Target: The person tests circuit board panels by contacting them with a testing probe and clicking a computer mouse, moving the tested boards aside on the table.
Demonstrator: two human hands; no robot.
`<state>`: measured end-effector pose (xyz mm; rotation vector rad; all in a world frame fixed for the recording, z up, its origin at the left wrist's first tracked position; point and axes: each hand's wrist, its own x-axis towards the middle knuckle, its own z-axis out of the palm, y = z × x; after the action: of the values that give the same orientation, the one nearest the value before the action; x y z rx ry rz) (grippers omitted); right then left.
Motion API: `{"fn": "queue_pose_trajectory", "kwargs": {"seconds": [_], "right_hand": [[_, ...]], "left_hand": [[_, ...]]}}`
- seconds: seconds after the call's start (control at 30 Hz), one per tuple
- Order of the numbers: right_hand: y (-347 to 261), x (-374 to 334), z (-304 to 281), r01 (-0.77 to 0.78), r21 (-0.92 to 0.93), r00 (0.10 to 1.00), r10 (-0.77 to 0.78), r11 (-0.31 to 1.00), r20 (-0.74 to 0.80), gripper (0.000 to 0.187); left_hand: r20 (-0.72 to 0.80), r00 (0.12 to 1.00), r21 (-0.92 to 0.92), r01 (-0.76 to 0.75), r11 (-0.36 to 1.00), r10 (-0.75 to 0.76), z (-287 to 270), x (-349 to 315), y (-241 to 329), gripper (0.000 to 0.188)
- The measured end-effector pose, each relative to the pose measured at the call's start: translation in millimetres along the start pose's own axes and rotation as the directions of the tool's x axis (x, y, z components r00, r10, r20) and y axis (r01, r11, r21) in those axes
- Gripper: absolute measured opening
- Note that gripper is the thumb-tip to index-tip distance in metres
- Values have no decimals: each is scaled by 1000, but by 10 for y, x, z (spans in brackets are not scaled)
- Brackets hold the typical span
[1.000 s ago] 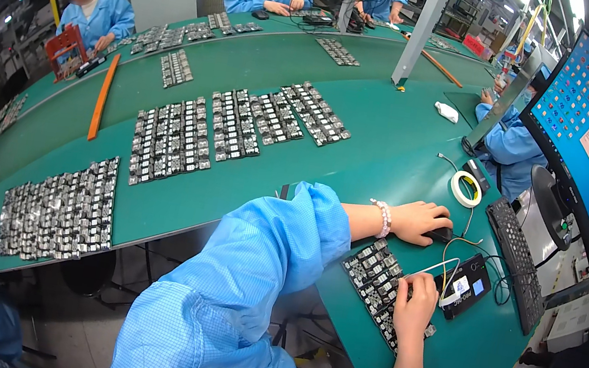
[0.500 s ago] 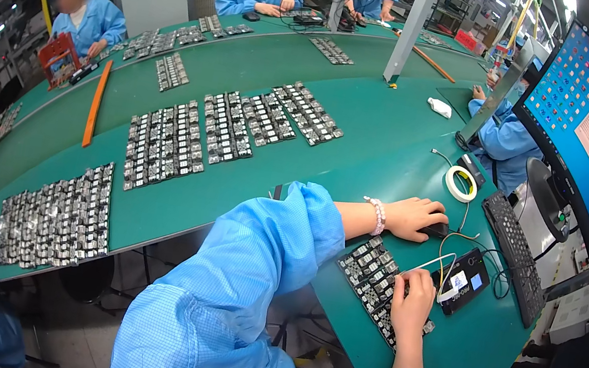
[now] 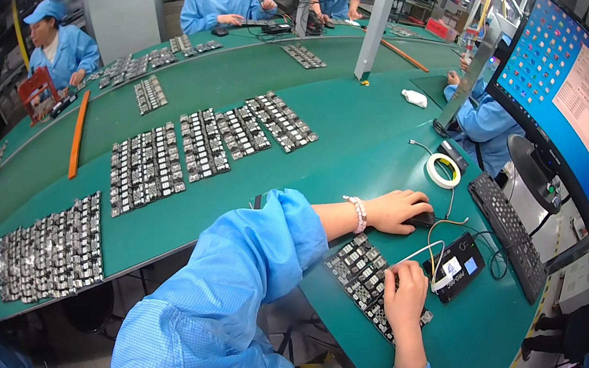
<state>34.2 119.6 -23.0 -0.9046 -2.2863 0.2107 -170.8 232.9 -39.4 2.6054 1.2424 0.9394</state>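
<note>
My left hand (image 3: 390, 211), with a beaded bracelet at the wrist, rests curved over a black computer mouse (image 3: 421, 219). Below it, my right hand (image 3: 406, 298) is closed with bent fingers above a panel of small circuit boards (image 3: 359, 265). A white cable (image 3: 418, 251) runs from a small black tester box (image 3: 461, 269) to these fingertips, which appear to pinch its end; the plug itself is hidden. The box has a small lit screen and a white label. Part of the board panel lies under my right hand and wrist.
A keyboard (image 3: 507, 225) and monitor (image 3: 564, 111) stand at the right, near a tape roll (image 3: 443, 170). Several board panels (image 3: 147, 168) lie across the green table (image 3: 345, 153). An orange strip (image 3: 78, 134) lies at the left. People in blue work across the table.
My view has shifted slightly, so the table and monitor appear farther left. My left hand stays on the mouse, and my right hand stays at the boards with the cable.
</note>
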Motion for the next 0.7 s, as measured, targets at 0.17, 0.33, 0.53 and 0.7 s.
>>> {"fn": "queue_pose_trajectory", "kwargs": {"seconds": [0.17, 0.33, 0.53, 0.7], "right_hand": [[16, 1, 14, 41, -22, 999, -41, 999, -12, 11], [15, -8, 28, 33, -12, 999, -33, 999, -7, 10], [20, -25, 11, 25, -19, 1000, -25, 1000, -4, 9], [13, -4, 14, 23, -2, 999, -23, 1000, -22, 9]], "left_hand": [[-15, 1000, 5, 2, 1000, -2, -32, 3, 6, 62], [-103, 989, -23, 103, 994, -105, -81, -5, -12, 61], [-292, 925, -89, 227, 970, -243, -148, 23, -113, 62], [-535, 666, -273, 446, 853, -520, -373, 35, -629, 65]]}}
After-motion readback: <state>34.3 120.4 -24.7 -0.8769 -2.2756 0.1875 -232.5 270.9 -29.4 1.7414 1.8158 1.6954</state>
